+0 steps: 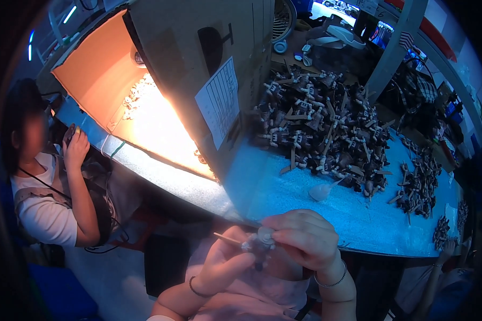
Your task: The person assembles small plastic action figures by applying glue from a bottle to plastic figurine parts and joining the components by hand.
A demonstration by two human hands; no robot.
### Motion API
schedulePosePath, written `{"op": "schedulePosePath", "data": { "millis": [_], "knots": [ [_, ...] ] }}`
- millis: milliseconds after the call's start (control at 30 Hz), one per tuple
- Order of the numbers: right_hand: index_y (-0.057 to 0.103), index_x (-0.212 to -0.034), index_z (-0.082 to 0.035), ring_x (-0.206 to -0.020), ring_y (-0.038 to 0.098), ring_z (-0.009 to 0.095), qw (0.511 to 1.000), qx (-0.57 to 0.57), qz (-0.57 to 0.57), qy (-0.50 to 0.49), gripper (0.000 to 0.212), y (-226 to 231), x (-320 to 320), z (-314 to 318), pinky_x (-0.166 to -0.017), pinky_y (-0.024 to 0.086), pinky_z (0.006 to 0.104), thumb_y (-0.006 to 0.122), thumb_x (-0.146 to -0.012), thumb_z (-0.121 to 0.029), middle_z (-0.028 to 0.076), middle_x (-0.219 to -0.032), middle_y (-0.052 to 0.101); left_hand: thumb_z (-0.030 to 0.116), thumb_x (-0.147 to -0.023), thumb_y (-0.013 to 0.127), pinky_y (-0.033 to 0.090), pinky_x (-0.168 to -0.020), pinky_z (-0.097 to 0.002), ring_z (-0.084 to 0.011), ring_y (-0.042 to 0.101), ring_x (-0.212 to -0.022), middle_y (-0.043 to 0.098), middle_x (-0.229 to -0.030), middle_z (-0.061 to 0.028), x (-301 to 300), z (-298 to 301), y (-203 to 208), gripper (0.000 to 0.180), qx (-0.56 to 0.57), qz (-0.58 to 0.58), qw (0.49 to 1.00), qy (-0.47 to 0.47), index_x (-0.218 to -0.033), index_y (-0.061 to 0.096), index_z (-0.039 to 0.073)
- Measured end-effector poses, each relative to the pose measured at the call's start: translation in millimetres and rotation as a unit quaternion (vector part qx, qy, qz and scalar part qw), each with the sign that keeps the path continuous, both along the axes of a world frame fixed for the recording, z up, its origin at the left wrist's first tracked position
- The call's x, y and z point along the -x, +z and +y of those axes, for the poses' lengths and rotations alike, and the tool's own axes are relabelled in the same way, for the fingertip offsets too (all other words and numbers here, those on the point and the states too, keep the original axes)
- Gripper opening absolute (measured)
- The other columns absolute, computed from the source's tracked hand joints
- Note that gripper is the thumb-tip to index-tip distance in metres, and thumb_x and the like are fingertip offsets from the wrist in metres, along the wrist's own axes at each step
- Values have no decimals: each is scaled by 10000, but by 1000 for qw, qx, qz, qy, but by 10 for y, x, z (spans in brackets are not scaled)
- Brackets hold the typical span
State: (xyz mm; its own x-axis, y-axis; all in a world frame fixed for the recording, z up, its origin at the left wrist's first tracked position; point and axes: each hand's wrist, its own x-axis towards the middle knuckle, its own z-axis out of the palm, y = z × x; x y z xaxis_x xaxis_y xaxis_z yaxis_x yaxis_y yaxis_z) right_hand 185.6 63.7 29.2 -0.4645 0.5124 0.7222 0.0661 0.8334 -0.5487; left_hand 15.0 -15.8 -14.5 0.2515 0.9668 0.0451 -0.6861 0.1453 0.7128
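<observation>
Hands [309, 238] pinch closed on a small figurine [260, 242] near the table edge [382, 252]; blue tabletop [366, 222] lies beyond.

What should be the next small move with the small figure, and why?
Perhaps press gently with the right hand on the round pale top of the small figure: that hand's fingers are at this part, while the left hand supports the figure from the other side.
</observation>
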Motion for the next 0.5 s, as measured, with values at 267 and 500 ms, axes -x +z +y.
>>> {"op": "schedulePosePath", "data": {
  "millis": [267,500],
  "knots": [
    [595,-871,-29,-789,659,284,997,43,44,39,236,-50,32,-15,-662,523,335,687,-656,6,153,-907,661,71,-857,548,472,-787,-308,-168,576,-921,580,-1032,-138,-13,39,-52,177,-50,-55,997,-32,-1000,451,34],
    [603,-889,-21,-820,655,281,994,66,71,57,241,-105,46,-47,-688,519,336,667,-665,41,158,-948,656,35,-854,534,464,-798,-307,-166,575,-904,577,-1040,-152,-38,-7,45,174,-70,19,997,30,-1010,459,22]
  ]
}}
